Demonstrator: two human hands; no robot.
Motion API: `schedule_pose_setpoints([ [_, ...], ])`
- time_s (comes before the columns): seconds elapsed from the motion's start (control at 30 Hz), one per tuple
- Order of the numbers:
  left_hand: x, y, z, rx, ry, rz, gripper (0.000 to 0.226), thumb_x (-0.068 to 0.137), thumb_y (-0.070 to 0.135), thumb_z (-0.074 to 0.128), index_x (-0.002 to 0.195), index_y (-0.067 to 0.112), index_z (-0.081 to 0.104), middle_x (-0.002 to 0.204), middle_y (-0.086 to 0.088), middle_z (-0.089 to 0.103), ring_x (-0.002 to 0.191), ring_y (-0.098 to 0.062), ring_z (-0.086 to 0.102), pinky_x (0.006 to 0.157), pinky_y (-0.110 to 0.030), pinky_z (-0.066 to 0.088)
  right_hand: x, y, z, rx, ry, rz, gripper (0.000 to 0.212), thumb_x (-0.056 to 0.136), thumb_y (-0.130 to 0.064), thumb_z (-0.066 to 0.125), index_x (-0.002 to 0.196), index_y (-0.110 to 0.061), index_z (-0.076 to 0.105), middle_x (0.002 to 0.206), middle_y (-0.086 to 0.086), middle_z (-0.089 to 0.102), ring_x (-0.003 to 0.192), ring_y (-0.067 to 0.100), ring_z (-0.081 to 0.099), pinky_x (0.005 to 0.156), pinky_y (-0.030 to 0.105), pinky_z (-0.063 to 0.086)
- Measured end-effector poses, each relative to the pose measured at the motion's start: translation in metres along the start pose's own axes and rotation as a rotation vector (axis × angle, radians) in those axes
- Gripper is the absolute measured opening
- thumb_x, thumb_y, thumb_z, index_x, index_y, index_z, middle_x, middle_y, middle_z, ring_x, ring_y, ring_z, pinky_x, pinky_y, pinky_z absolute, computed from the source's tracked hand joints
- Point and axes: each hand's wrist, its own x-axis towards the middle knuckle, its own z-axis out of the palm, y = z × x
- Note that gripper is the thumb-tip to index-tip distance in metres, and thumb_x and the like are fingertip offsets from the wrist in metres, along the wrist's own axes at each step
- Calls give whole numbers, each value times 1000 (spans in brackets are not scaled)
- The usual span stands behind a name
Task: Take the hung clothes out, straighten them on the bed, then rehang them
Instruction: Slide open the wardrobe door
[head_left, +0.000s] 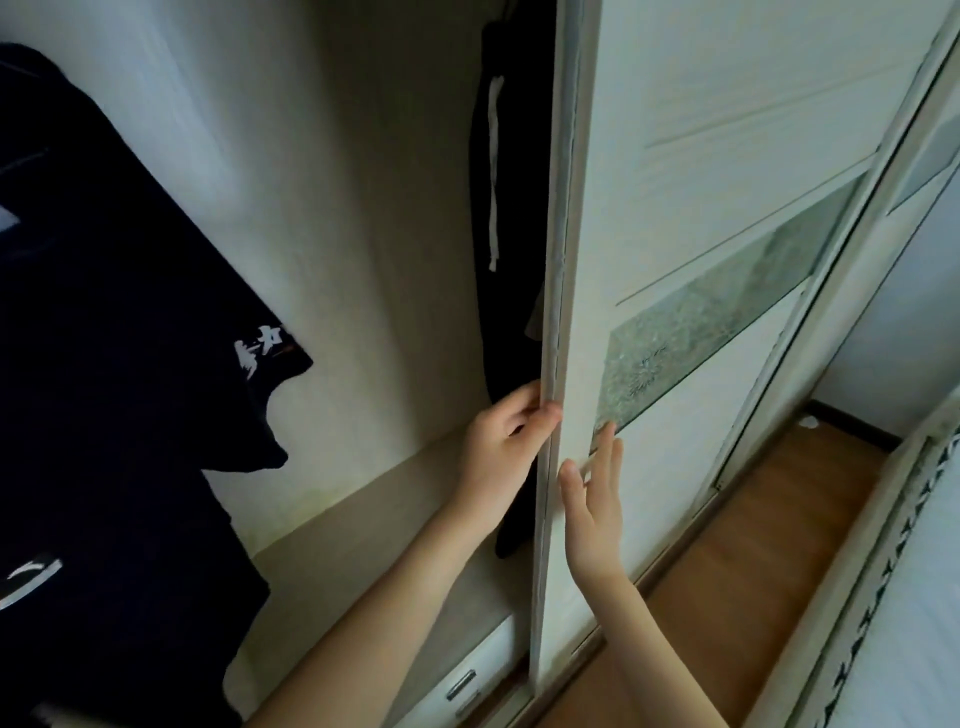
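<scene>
Forearms, bare, two, are seen reaching up from the lower edge toward a wardrobe.

Left hand (501, 434): curled round the leading edge of the sliding door (675, 218), thumb on the front face, fingers tucked behind; the edge is pinched between them.

Right hand (592, 512): fingers spread and straight, laid flat on or just against the door's pale front panel, below its frosted patterned strip (727, 312); nothing is gripped.

Hung clothes, item one: a dark garment with white lettering (119, 312), suspended at the left of the open compartment.

Hung clothes, item two: a dark garment with a white drawstring (506, 208), hanging at the compartment's right, partly hidden behind the door edge.

Wardrobe fittings: a drawer with a metal handle (462, 686) below the hanging space.

Bed: possibly the pale patterned edge at lower right; it cannot be told for certain.

Progress, as judged: access stage only. No garment is held or laid out; removal, straightening and rehanging all appear outstanding.
</scene>
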Motion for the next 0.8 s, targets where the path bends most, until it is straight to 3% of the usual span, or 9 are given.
schedule_pose_setpoints([
  [0.1,27,-5,27,-2,-4,10,27,94,11,58,109,30,70,109,8,75,108,-11,67,97,-29,49,30,10,-22,9,2,-2,92,81,-80,21,154,-29,-1,158,-22,-4,145,-3,-15,117,24,5],
  [0.23,60,-16,58,31,46,0,22,92,17,62,112,17,73,107,3,76,102,-14,70,92,-30,52,66,22,-45,17,19,7,86,84,-74,25,154,-31,0,157,-25,-3,145,-4,-13,114,20,5],
  [0.37,83,-22,86,34,120,-15,20,90,14,66,107,9,74,99,1,77,94,-11,72,80,-19,53,94,32,-63,22,35,4,84,85,-74,24,154,-32,0,155,-28,-3,145,-4,-12,115,21,3],
  [0.57,112,-24,122,39,175,-81,19,86,21,70,101,9,75,95,2,76,90,-4,71,78,-14,53,128,39,-88,62,58,40,81,85,-73,29,154,-38,5,160,-22,4,146,-4,-7,111,20,9],
  [0.73,135,-31,138,83,167,-106,10,85,22,71,92,17,75,86,7,76,85,-5,71,81,-23,55,148,45,-103,97,105,85,78,84,-71,41,151,-44,15,161,-16,13,146,-4,2,111,21,14],
  [0.8,136,-33,138,77,162,-93,9,85,20,71,92,16,75,84,10,75,82,2,70,75,-15,53,149,46,-103,104,103,84,79,82,-73,42,151,-46,15,161,-16,12,146,-4,4,114,24,16],
])
